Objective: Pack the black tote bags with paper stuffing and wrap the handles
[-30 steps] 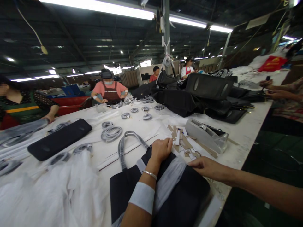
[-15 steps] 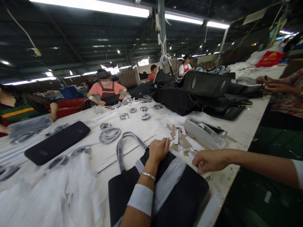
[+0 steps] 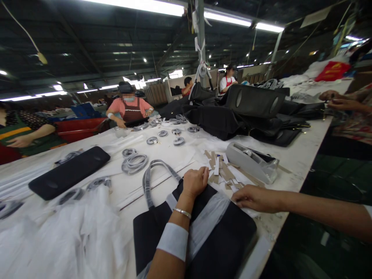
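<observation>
A black handbag [image 3: 232, 236] lies flat in front of me, with a wrapped strap handle [image 3: 147, 182] arching off its top edge. Strips of translucent wrapping [image 3: 207, 223] cross its face. My left hand [image 3: 195, 183] is closed at the bag's top edge, the forearm lying across the bag. At the bag's right upper corner, my right hand [image 3: 252, 198] has its fingers bent together, pointing left; whatever they pinch is hidden. Just beyond it lie cardboard and paper strips [image 3: 222, 170] and a grey tape dispenser [image 3: 251, 161].
Black bags [image 3: 241, 112] are heaped at the table's far side. Coiled wrapped straps [image 3: 134, 163], a long black panel [image 3: 69, 172] and white plastic sheets [image 3: 87, 236] cover the left. Co-workers stand around; one's hands [image 3: 335, 100] show at right. The table edge [image 3: 312, 159] runs along my right.
My right hand has shifted slightly left onto the bag's corner. My left hand stays put. The co-worker at far left has drawn back, and the wrapped item there is gone from the table.
</observation>
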Available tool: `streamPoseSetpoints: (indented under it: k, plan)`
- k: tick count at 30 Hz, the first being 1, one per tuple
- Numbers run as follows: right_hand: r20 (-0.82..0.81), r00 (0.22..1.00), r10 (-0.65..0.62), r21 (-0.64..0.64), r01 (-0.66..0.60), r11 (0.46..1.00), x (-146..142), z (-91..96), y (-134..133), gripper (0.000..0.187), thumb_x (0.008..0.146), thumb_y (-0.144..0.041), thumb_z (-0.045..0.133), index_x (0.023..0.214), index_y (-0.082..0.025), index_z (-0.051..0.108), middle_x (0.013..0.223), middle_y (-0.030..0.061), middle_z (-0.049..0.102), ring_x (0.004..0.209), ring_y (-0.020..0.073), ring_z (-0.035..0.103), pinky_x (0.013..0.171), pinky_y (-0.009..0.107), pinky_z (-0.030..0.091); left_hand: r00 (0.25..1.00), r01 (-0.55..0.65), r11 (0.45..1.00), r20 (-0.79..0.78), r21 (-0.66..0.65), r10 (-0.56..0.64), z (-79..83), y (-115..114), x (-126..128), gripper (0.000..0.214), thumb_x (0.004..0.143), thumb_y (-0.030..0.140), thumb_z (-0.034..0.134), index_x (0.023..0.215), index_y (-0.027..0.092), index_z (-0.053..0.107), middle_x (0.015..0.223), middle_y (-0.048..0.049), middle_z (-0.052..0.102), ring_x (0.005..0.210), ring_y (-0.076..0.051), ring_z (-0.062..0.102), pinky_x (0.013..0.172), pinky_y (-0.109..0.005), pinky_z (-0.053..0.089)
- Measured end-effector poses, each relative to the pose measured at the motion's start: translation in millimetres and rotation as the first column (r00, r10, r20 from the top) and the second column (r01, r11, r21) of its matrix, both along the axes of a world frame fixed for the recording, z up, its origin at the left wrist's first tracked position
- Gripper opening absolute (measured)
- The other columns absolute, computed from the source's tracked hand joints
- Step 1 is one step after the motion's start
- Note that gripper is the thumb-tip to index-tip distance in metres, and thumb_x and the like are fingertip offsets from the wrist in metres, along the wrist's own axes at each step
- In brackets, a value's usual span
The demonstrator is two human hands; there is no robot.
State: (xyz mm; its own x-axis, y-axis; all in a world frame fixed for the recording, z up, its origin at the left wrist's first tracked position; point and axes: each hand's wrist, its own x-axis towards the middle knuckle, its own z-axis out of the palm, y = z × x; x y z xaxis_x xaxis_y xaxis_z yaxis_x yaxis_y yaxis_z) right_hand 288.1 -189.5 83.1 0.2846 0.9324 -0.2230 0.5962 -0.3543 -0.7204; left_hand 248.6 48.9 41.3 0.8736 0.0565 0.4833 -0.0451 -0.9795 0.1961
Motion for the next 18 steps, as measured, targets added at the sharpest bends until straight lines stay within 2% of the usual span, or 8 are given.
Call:
streamPoseSetpoints:
  k: [2, 4, 7, 9, 11, 13, 15, 18]
  plan:
    - [0.015, 0.998, 0.068, -0.040, -0.067, 0.997, 7, 5.7, -2, 0.031, 0.092, -0.035, 0.048, 0.090, -0.016, 0.072, 0.079, 0.0040, 0.067, 0.076, 0.0187, 0.060, 0.074, 0.028, 0.044, 1.000, -0.003, 1.000, 0.007, -0.030, 0.003, 0.1, 0, -1, 0.042, 0.101, 0.042, 0.033, 0.100, 0.024, 0.070, 0.074, -0.0085, 0.071, 0.073, -0.023, 0.066, 0.067, -0.029, 0.044]
    - [0.017, 0.998, 0.056, -0.040, -0.055, 0.998, 11, 6.7, -5, 0.032, 0.092, -0.038, 0.051, 0.092, -0.016, 0.073, 0.083, 0.0049, 0.069, 0.080, 0.0197, 0.062, 0.076, 0.028, 0.044, 1.000, -0.006, 0.997, 0.023, -0.077, 0.008, 0.0, 1, -1, 0.039, 0.100, 0.041, 0.035, 0.101, 0.024, 0.070, 0.075, -0.0072, 0.072, 0.073, -0.022, 0.066, 0.067, -0.028, 0.044]
    - [-0.035, 0.993, -0.114, -0.005, 0.114, 0.993, 14, 2.9, -2, 0.041, 0.088, -0.050, 0.055, 0.097, -0.016, 0.074, 0.087, 0.0068, 0.071, 0.082, 0.0218, 0.063, 0.073, 0.028, 0.047, 0.997, -0.018, 0.984, 0.065, -0.179, 0.030, 0.2, 5, 0, 0.036, 0.101, 0.037, 0.034, 0.108, 0.027, 0.068, 0.079, -0.0035, 0.073, 0.076, -0.020, 0.067, 0.069, -0.026, 0.045]
    - [-0.072, 0.963, -0.260, 0.039, 0.263, 0.964, 13, -0.2, 7, 0.048, 0.087, -0.057, 0.053, 0.098, -0.015, 0.074, 0.086, 0.0075, 0.070, 0.079, 0.0217, 0.063, 0.066, 0.028, 0.047, 0.993, -0.037, 0.960, 0.099, -0.277, 0.066, 0.8, 9, 1, 0.038, 0.103, 0.033, 0.029, 0.112, 0.027, 0.065, 0.078, -0.0007, 0.072, 0.076, -0.017, 0.068, 0.069, -0.024, 0.045]
    - [-0.046, 0.944, -0.327, 0.096, 0.330, 0.939, 13, -2.3, 22, 0.050, 0.089, -0.059, 0.049, 0.094, -0.015, 0.074, 0.082, 0.0070, 0.070, 0.075, 0.0204, 0.061, 0.064, 0.027, 0.045, 0.987, -0.047, 0.927, 0.125, -0.373, 0.100, 1.7, 12, 2, 0.040, 0.104, 0.031, 0.025, 0.112, 0.025, 0.064, 0.070, 0.0020, 0.070, 0.071, -0.015, 0.067, 0.068, -0.023, 0.045]
    - [0.027, 0.948, -0.317, 0.129, 0.311, 0.942, 15, -3.6, 41, 0.049, 0.089, -0.057, 0.049, 0.084, -0.015, 0.073, 0.075, 0.0047, 0.067, 0.071, 0.0185, 0.058, 0.064, 0.027, 0.043, 0.984, -0.044, 0.901, 0.139, -0.431, 0.114, 2.4, 13, 2, 0.041, 0.104, 0.031, 0.024, 0.110, 0.024, 0.064, 0.062, 0.0045, 0.066, 0.066, -0.013, 0.066, 0.066, -0.022, 0.045]
    - [0.063, 0.959, -0.276, 0.109, 0.268, 0.957, 21, -4.8, 58, 0.046, 0.087, -0.056, 0.052, 0.075, -0.015, 0.070, 0.067, 0.0021, 0.062, 0.066, 0.0165, 0.054, 0.064, 0.027, 0.041, 0.981, -0.026, 0.883, 0.156, -0.470, 0.112, 2.4, 14, 3, 0.041, 0.104, 0.033, 0.024, 0.108, 0.023, 0.064, 0.059, 0.0056, 0.064, 0.062, -0.012, 0.065, 0.065, -0.021, 0.045]
    - [0.024, 0.971, -0.239, 0.070, 0.236, 0.969, 35, -6.0, 77, 0.039, 0.082, -0.052, 0.060, 0.083, -0.015, 0.071, 0.071, 0.0009, 0.063, 0.067, 0.0150, 0.053, 0.063, 0.025, 0.039, 0.969, 0.042, 0.806, 0.220, -0.590, 0.110, 1.2, 14, 4, 0.041, 0.103, 0.036, 0.027, 0.105, 0.022, 0.065, 0.057, 0.0056, 0.061, 0.059, -0.012, 0.063, 0.066, -0.022, 0.045]
